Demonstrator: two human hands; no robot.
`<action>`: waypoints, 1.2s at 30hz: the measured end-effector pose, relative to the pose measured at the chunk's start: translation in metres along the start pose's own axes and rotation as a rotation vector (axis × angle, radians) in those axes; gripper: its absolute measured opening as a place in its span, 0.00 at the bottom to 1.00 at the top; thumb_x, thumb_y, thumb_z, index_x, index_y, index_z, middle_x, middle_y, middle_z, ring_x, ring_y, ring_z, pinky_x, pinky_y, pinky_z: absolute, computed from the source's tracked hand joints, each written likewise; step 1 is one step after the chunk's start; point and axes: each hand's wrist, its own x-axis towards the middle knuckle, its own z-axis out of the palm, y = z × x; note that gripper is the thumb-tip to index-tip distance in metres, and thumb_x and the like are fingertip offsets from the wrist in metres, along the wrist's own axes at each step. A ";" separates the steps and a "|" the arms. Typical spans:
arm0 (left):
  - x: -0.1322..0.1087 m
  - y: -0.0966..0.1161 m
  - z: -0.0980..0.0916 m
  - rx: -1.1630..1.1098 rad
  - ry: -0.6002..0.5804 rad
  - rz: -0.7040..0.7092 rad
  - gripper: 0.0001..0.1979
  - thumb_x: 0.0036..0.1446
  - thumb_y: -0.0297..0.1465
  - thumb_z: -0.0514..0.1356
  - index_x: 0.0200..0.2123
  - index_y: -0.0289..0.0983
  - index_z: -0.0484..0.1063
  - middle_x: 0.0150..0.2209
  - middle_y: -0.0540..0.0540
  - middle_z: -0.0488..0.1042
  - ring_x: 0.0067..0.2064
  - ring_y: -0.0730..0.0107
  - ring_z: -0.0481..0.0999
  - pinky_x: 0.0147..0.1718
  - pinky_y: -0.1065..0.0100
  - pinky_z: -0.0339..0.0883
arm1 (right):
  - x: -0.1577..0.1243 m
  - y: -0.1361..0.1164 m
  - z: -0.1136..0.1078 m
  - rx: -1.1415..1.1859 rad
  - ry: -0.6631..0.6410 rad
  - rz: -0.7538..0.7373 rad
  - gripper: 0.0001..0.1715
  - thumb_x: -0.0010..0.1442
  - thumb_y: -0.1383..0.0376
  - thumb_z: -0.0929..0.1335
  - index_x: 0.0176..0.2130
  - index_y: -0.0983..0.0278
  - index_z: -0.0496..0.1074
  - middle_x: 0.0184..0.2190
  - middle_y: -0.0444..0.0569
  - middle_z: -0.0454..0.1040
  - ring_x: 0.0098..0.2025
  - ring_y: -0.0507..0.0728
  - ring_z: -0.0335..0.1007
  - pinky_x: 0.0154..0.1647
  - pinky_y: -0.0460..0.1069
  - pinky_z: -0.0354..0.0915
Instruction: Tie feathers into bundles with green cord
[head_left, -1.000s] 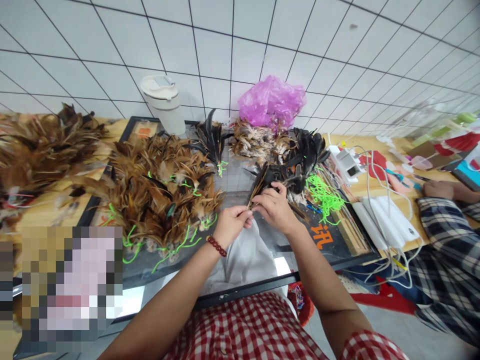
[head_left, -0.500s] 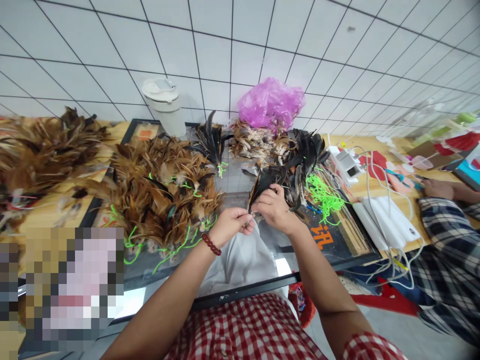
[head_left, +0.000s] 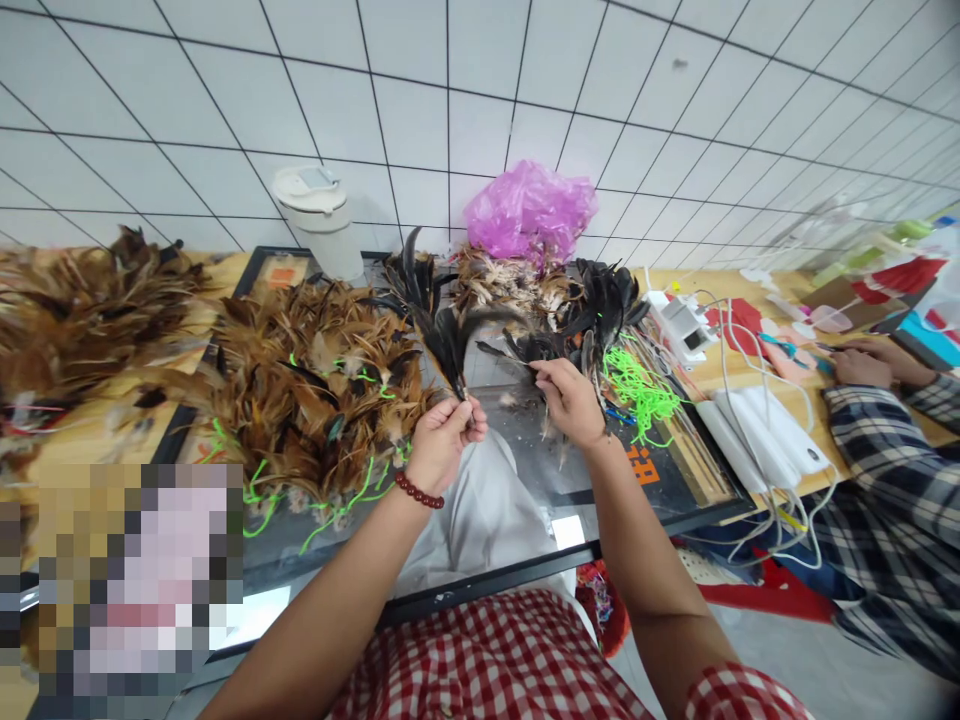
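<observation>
Pinched in my left hand is a small bunch of black feathers, tips pointing up and away from me. A beaded bracelet circles that wrist. My right hand is beside the loose black feathers, its thumb and fingertips together on something I cannot make out. Right of it lies a tangle of bright green ties. Brown feather bunches, some with green ties, cover the board to the left. Behind my left hand rests another black bunch.
A white lidded cup and a pink plastic bag stand by the tiled wall. More brown feathers lie far left. White cables and power strips are at the right, near a person's plaid sleeve.
My hands have parted. The left has moved left with the black bunch, which is now upright; the right has moved right to the loose black feathers.
</observation>
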 end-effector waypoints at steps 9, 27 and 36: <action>0.001 0.000 0.001 -0.002 0.073 -0.014 0.17 0.42 0.36 0.70 0.32 0.32 0.73 0.28 0.46 0.78 0.28 0.74 0.77 0.27 0.72 0.71 | -0.001 -0.022 0.006 0.384 -0.022 -0.032 0.13 0.62 0.60 0.66 0.46 0.61 0.72 0.42 0.52 0.73 0.42 0.55 0.71 0.45 0.53 0.68; 0.000 -0.008 0.006 0.245 0.192 0.077 0.13 0.41 0.35 0.68 0.28 0.31 0.77 0.23 0.47 0.76 0.23 0.74 0.74 0.25 0.70 0.71 | -0.002 -0.032 0.020 -0.110 -0.105 0.036 0.09 0.65 0.66 0.61 0.40 0.63 0.70 0.39 0.52 0.75 0.42 0.59 0.68 0.45 0.53 0.57; 0.001 -0.010 0.005 0.328 0.180 0.099 0.09 0.44 0.34 0.66 0.26 0.32 0.76 0.22 0.48 0.75 0.21 0.76 0.71 0.24 0.71 0.69 | -0.005 -0.034 0.031 -0.157 -0.298 0.039 0.05 0.61 0.65 0.66 0.34 0.62 0.72 0.38 0.50 0.73 0.41 0.58 0.66 0.41 0.53 0.59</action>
